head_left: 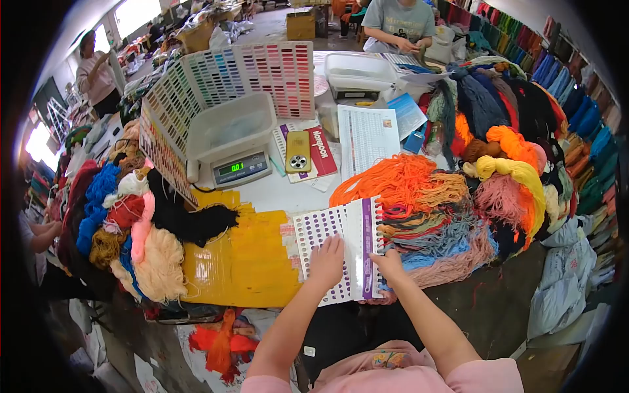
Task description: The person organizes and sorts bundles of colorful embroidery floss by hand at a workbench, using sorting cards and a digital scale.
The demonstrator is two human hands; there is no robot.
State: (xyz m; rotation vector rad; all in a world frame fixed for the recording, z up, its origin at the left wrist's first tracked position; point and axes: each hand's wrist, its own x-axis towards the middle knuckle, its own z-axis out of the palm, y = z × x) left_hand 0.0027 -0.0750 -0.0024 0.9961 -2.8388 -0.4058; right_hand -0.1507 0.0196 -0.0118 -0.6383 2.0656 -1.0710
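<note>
A white card with rows of small purple and grey dots (314,226) lies at the table's front edge, beside a purple-striped strip with a toothed right edge (368,229). My left hand (327,262) rests flat on the dotted card, fingers spread. At the strip's right edge, my right hand (389,264) has its thumb on the strip and its other fingers curled at the edge. Orange yarn (386,180) and blue yarn (439,242) are heaped just right of the strip. Yellow tape (242,262) covers the table to the left.
A standing colour chart (278,78), a scale (241,170) bearing a plastic tub (232,124), and a phone (298,152) on a notebook stand behind. Yarn piles flank both sides. One person (398,26) is across the table, another (97,72) at the back left.
</note>
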